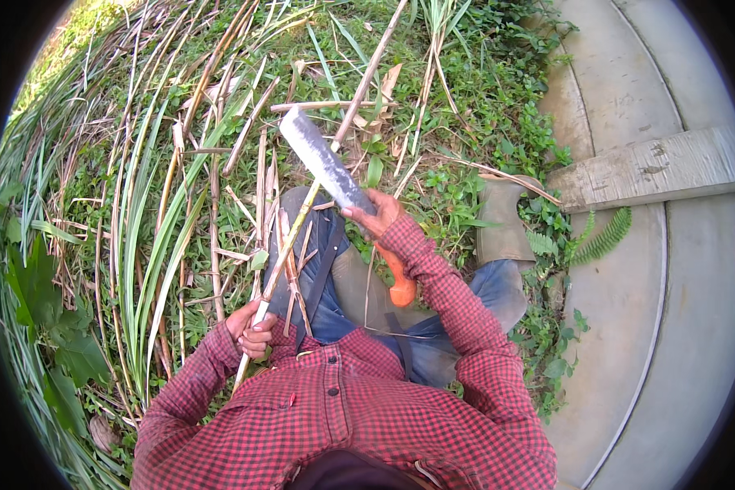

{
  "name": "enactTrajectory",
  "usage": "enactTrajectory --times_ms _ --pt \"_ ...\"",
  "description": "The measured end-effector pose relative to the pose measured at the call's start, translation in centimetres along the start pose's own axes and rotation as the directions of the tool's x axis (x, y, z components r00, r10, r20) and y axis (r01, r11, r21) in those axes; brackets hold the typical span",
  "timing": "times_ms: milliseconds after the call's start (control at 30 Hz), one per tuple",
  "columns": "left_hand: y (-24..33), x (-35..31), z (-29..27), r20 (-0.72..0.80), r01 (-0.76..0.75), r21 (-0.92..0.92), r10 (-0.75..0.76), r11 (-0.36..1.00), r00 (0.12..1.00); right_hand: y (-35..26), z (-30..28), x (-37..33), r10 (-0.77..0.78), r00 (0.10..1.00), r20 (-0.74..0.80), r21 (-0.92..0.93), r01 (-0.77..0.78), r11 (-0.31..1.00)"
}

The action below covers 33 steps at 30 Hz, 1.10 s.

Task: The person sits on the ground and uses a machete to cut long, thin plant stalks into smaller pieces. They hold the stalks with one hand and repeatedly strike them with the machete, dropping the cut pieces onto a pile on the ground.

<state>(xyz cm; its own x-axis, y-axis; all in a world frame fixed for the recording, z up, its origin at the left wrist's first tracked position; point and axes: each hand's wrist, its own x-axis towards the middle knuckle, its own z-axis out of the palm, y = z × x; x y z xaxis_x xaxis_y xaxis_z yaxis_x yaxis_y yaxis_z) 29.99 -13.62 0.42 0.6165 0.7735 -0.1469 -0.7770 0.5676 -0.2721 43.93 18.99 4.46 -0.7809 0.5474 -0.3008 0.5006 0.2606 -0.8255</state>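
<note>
Sitting low on grassy ground, a person in a red checked shirt (335, 400) holds a long, pale stalk (308, 204) in the closed left hand (251, 329). The stalk slants up and away over the person's legs. The right hand (381, 216) is wrapped around a broad knife (325, 160) where its grey blade nears the orange handle; the blade crosses in front of the stalk, though whether they touch cannot be told. Dry strips (292, 273) lie over the lap, long green leaves (157, 269) spread leftward, and a wooden plank (653, 170) rests on concrete (608, 327) at right.
</note>
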Motion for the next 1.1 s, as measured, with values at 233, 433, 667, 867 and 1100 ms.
enactTrajectory --times_ms 233,433,667,867,1100 --pt "-0.5 -1.2 -0.4 -0.022 -0.016 0.013 0.016 1.0 1.0 -2.2 -1.2 -0.3 -0.111 0.99 0.09 -0.25 0.13 0.96" --pt "-1.9 -1.0 0.7 -0.021 -0.009 0.03 0.01 0.999 1.0 -1.9 -10.3 10.5 0.021 0.949 -0.315 -0.032 -0.033 0.999" --pt "-2.6 -1.2 1.3 -0.162 -0.063 0.096 0.078 0.993 0.984 -1.0 -10.3 12.5 -0.115 0.97 -0.215 -0.277 0.052 0.959" --pt "-3.5 -1.8 1.0 -0.265 -0.049 0.283 0.127 0.958 0.956 0.9 -9.9 10.4 0.008 0.998 -0.058 -0.169 -0.017 0.985" --pt "-2.5 -2.4 0.7 -0.215 -0.063 0.211 0.109 0.975 0.97 -0.1 -7.9 9.2 -0.094 0.988 -0.121 -0.214 0.067 0.974"
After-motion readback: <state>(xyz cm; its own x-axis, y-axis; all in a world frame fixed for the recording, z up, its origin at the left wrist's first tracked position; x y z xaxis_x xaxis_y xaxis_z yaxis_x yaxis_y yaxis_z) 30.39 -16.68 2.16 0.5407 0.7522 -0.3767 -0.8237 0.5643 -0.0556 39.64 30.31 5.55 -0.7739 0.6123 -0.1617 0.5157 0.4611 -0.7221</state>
